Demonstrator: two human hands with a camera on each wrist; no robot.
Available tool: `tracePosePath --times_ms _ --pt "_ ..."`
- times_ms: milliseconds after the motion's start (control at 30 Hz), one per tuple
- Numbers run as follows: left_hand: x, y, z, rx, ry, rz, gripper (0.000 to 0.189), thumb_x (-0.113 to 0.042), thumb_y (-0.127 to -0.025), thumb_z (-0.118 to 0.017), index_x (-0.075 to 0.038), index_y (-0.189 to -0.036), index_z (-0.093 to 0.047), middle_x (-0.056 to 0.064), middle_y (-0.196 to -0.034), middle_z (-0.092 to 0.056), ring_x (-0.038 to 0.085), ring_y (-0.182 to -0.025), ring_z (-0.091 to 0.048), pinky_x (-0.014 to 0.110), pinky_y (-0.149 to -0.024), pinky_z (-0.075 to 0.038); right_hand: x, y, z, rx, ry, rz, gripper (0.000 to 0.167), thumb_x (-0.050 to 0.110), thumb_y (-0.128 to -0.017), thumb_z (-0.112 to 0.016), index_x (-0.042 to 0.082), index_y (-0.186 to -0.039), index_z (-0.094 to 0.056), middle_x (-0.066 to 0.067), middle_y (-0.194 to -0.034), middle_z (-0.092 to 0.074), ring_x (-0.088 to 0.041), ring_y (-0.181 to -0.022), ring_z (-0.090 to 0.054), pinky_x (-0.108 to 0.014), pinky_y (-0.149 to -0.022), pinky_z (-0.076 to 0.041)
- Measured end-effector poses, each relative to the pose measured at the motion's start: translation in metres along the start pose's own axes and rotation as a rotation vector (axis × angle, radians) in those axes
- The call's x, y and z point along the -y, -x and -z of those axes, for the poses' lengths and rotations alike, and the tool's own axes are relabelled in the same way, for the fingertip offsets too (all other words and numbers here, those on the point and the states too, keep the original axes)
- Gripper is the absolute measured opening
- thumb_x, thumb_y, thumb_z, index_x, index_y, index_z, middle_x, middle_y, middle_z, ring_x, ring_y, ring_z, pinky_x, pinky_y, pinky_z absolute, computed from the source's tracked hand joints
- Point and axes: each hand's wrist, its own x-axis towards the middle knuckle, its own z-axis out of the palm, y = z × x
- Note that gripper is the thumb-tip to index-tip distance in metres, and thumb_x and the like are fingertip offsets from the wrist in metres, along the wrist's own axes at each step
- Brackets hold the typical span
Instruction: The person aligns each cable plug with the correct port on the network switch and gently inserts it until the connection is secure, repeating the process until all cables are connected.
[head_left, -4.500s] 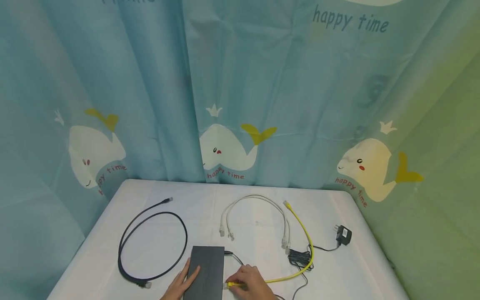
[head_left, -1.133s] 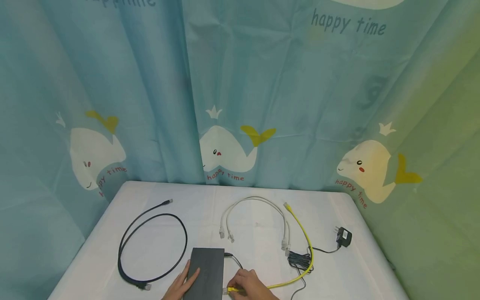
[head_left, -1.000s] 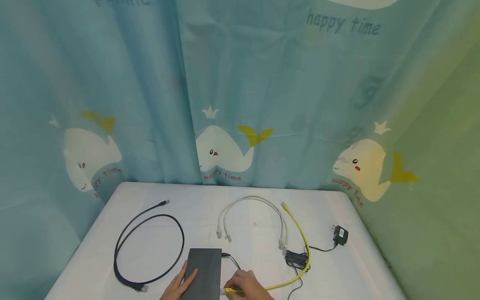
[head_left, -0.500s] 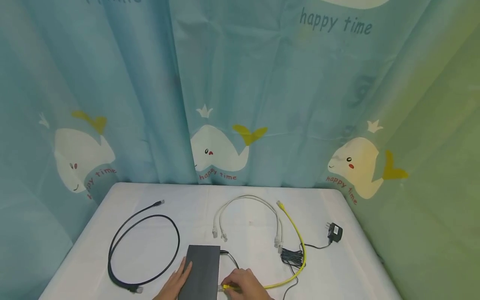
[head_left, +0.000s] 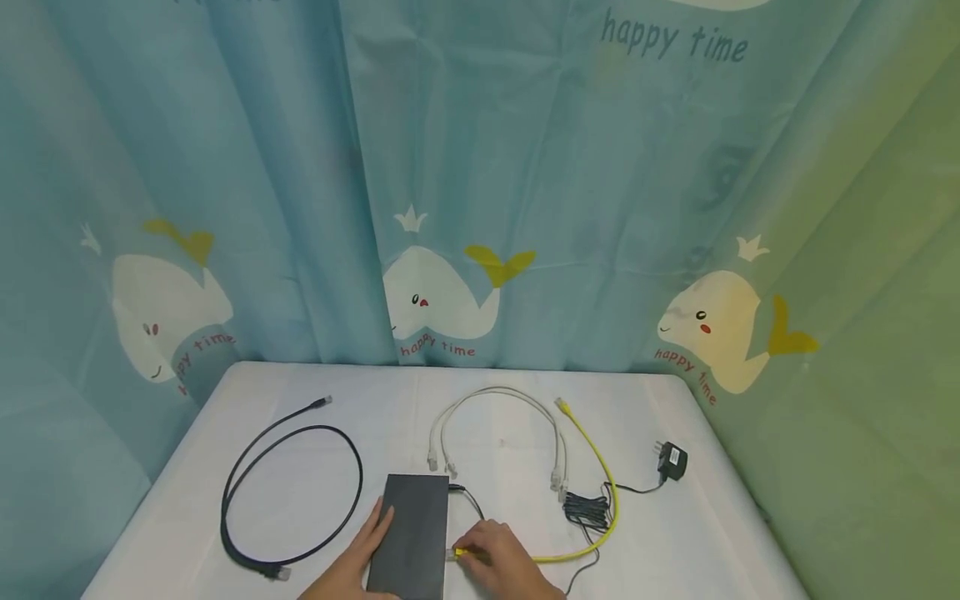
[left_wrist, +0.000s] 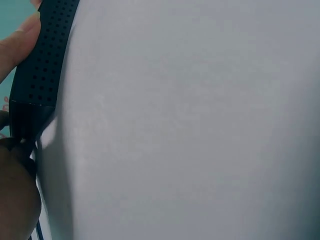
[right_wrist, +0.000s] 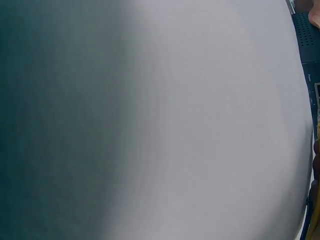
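Note:
A dark grey network switch (head_left: 411, 529) stands at the table's near edge. My left hand (head_left: 348, 562) grips its left side, the thumb low near the close end. In the left wrist view fingers lie along the switch's perforated side (left_wrist: 42, 65). My right hand (head_left: 504, 560) pinches a yellow Ethernet cable (head_left: 564, 558) just behind its plug, whose clear tip is right at the switch's right side. A thin black power lead (head_left: 471, 500) runs from that same side and passes behind the right hand. Only slivers of switch (right_wrist: 307, 42) and yellow cable (right_wrist: 314, 220) show in the right wrist view.
On the left lies a looped black Ethernet cable (head_left: 360, 479). Two grey Ethernet cables (head_left: 498, 390) arch behind the switch. To the right sit a bundled black cord (head_left: 587, 510) and a power adapter (head_left: 672, 461). A blue curtain (head_left: 465, 167) hangs beyond the white table (head_left: 510, 450).
In the last half second the switch and both hands have shifted away from the body. The left thumb has come into view at the switch's near end. The right hand keeps its pinch on the yellow cable.

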Motion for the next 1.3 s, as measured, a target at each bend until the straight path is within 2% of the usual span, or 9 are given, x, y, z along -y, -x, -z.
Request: tracePosePath --times_ms 100,200,467,667,833,967,1167,1233,1300 --pt "-0.008 -0.003 0.000 -0.011 -0.004 0.069 0.105 -0.029 -0.077 -0.078 0.003 -0.149 -0.009 0.032 -0.149 0.011 0.059 -0.129 0.003 0.075 -0.090 -0.022 -0.002 -0.001 0.002 -0.045 -0.025 -0.011 0.009 0.019 -0.089 -0.067 0.016 -0.097 -0.072 0.013 -0.090 -0.063 0.000 -0.085 -0.053 -0.022 -0.071 -0.042" --pt "-0.012 -0.004 -0.001 -0.020 -0.018 0.106 0.107 -0.032 -0.076 -0.079 -0.001 -0.150 -0.009 0.028 -0.151 0.011 0.056 -0.131 0.002 0.073 -0.092 -0.021 -0.004 -0.002 0.003 -0.079 -0.033 0.006 0.009 0.019 -0.089 -0.067 0.017 -0.096 -0.072 0.012 -0.088 -0.065 0.000 -0.083 -0.053 -0.020 -0.069 -0.041" --pt "-0.015 -0.004 -0.002 0.005 0.000 0.115 0.107 -0.032 -0.077 -0.078 -0.003 -0.151 -0.006 0.028 -0.151 0.013 0.055 -0.131 0.004 0.073 -0.094 -0.019 -0.006 -0.002 0.003 -0.132 0.037 0.096 0.008 0.015 -0.084 -0.070 0.016 -0.092 -0.072 0.012 -0.086 -0.065 -0.001 -0.081 -0.054 -0.016 -0.068 -0.037" --pt "-0.016 -0.004 -0.002 0.014 0.058 0.142 0.105 -0.028 -0.080 -0.076 -0.006 -0.151 -0.003 0.027 -0.151 0.015 0.057 -0.130 0.008 0.075 -0.092 -0.016 -0.005 -0.003 0.003 -0.091 0.019 0.032 0.009 0.016 -0.085 -0.070 0.017 -0.093 -0.072 0.012 -0.086 -0.065 0.001 -0.080 -0.053 -0.015 -0.066 -0.034" --pt "-0.012 -0.004 -0.002 0.019 0.085 0.150 0.103 -0.028 -0.082 -0.074 -0.007 -0.151 -0.002 0.026 -0.151 0.017 0.055 -0.131 0.011 0.074 -0.093 -0.016 -0.006 -0.003 0.004 -0.064 -0.031 -0.014 0.008 0.019 -0.087 -0.069 0.019 -0.095 -0.071 0.017 -0.089 -0.063 0.001 -0.082 -0.053 -0.018 -0.067 -0.037" --pt "-0.010 -0.005 -0.003 0.025 0.099 0.139 0.102 -0.027 -0.083 -0.074 -0.006 -0.151 -0.001 0.027 -0.150 0.018 0.055 -0.130 0.012 0.074 -0.093 -0.015 -0.007 -0.002 0.004 -0.058 -0.056 -0.021 0.009 0.020 -0.088 -0.068 0.020 -0.096 -0.070 0.018 -0.090 -0.062 0.001 -0.082 -0.052 -0.019 -0.068 -0.037" --pt "-0.009 -0.004 -0.002 0.030 0.071 0.100 0.102 -0.026 -0.083 -0.073 0.000 -0.150 -0.001 0.033 -0.148 0.017 0.060 -0.128 0.010 0.078 -0.089 -0.014 -0.008 -0.001 0.003 -0.076 -0.066 0.031 0.008 0.020 -0.087 -0.068 0.020 -0.095 -0.071 0.016 -0.092 -0.064 0.000 -0.085 -0.054 -0.021 -0.070 -0.039" --pt "-0.007 -0.004 -0.004 0.019 0.044 0.041 0.101 -0.029 -0.083 -0.072 0.004 -0.148 -0.003 0.036 -0.146 0.014 0.063 -0.126 0.006 0.080 -0.085 -0.014 -0.009 0.000 0.003 -0.061 -0.080 0.048 0.008 0.020 -0.088 -0.067 0.019 -0.096 -0.071 0.016 -0.093 -0.064 0.000 -0.086 -0.055 -0.024 -0.072 -0.041" --pt "-0.001 -0.002 -0.009 -0.022 -0.004 -0.071 0.097 -0.036 -0.085 -0.067 0.003 -0.149 -0.006 0.026 -0.151 0.012 0.062 -0.127 -0.001 0.082 -0.082 -0.014 -0.009 0.004 0.004 -0.035 -0.089 0.056 0.009 0.022 -0.090 -0.065 0.019 -0.097 -0.070 0.016 -0.093 -0.064 0.000 -0.088 -0.055 -0.025 -0.074 -0.042"
